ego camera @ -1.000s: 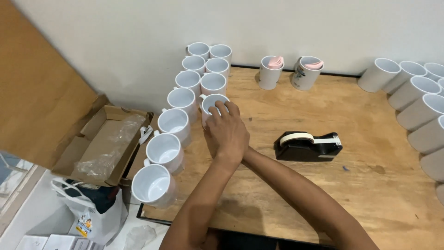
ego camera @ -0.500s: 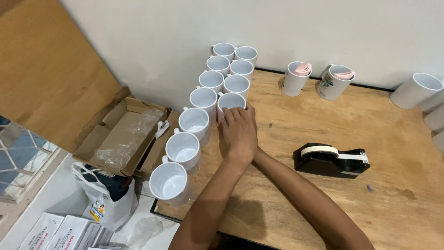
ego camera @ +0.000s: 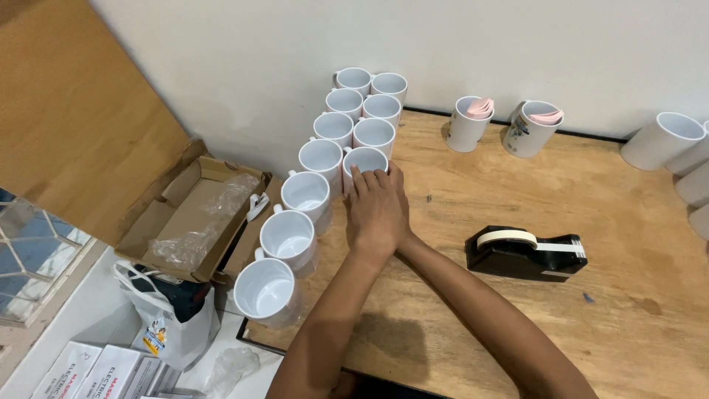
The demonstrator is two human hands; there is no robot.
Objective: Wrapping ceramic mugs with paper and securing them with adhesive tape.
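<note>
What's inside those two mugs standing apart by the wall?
Each of the two mugs, the left one and the right one, holds something pink poking above its rim, like folded paper. How far down it goes, or what lies beneath, is hidden by the mug walls.

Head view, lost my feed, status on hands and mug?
Both hands stacked, fingertips on white mug. Mug upright, nearest in right row. Tape dispenser apart, right; nothing blocking.

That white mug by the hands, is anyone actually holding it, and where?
Both hands, left hand and right hand, clasp the near side of the white mug, fingertips at its rim. It stands on the table, not lifted.
</note>
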